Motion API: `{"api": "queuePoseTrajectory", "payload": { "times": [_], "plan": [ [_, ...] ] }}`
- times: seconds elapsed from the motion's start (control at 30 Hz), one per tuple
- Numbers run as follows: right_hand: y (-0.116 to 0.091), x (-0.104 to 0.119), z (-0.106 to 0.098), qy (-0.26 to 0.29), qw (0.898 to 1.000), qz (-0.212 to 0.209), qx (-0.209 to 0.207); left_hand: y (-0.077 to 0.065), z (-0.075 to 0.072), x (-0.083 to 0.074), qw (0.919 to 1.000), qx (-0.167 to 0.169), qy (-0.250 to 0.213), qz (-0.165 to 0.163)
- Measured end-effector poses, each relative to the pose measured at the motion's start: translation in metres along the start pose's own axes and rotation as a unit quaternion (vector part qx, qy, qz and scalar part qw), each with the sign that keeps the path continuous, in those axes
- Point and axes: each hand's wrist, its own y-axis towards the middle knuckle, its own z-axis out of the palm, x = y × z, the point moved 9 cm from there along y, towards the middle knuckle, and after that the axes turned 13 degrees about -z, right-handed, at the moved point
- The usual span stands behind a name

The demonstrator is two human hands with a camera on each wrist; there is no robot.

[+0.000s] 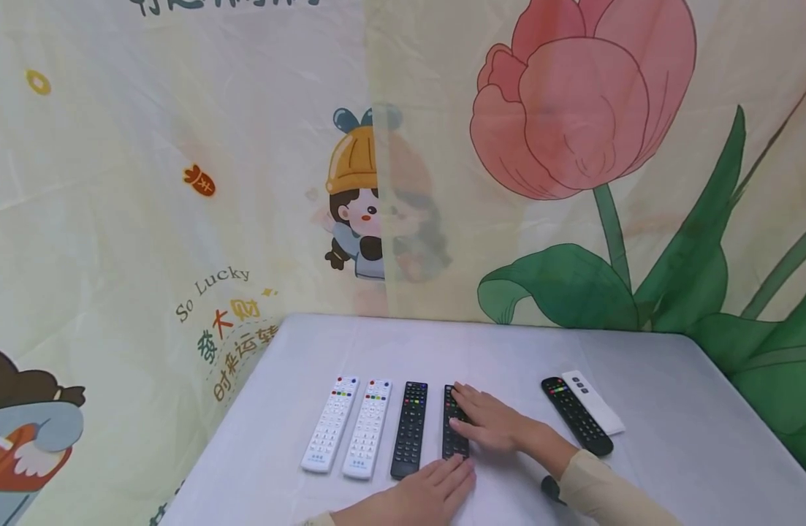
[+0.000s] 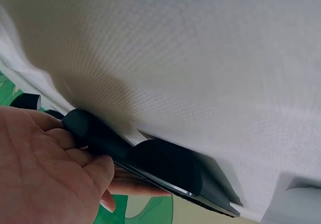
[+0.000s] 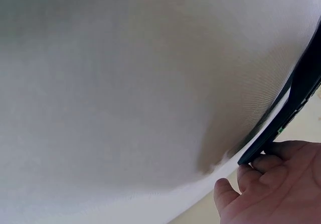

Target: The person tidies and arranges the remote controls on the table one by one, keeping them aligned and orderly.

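A black remote control point(image 1: 451, 432) lies lengthwise on the white-covered table, the rightmost of a row. My right hand point(image 1: 495, 420) reaches over its far end with extended fingers, the thumb across its buttons. At its near end, the fingertips of my left hand point(image 1: 435, 491) touch the remote and hide that end. Another black remote point(image 1: 410, 429) lies just left of it, followed by two white remotes, one nearer point(image 1: 367, 429) and one outermost point(image 1: 331, 425). In the right wrist view, fingertips meet the end of a black remote point(image 3: 278, 121).
On the right, a black remote point(image 1: 576, 416) leans across a white remote point(image 1: 603, 413). Part of a dark object point(image 1: 551, 488) shows beside my right sleeve. A printed cloth backdrop point(image 1: 435, 146) hangs behind the table's far edge.
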Motion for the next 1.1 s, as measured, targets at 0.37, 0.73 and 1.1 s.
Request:
{"api": "queuePoseTrajectory", "payload": {
  "times": [0.37, 0.73, 1.1],
  "plan": [
    [0.0022, -0.0043, 0.0037, -0.003, 1.0, -0.002, 0.001, 0.0012, -0.0003, 0.0, 0.9998, 0.009, -0.016, -0.005],
    [0.0019, -0.0036, 0.0044, -0.002, 1.0, 0.004, 0.005, 0.0024, 0.0038, 0.0017, 0.999, 0.031, -0.031, -0.011],
    [0.0007, -0.003, 0.0033, -0.012, 1.0, 0.013, 0.009, 0.0017, -0.0032, 0.0016, 0.9996, 0.018, -0.018, -0.015]
  ]
}}
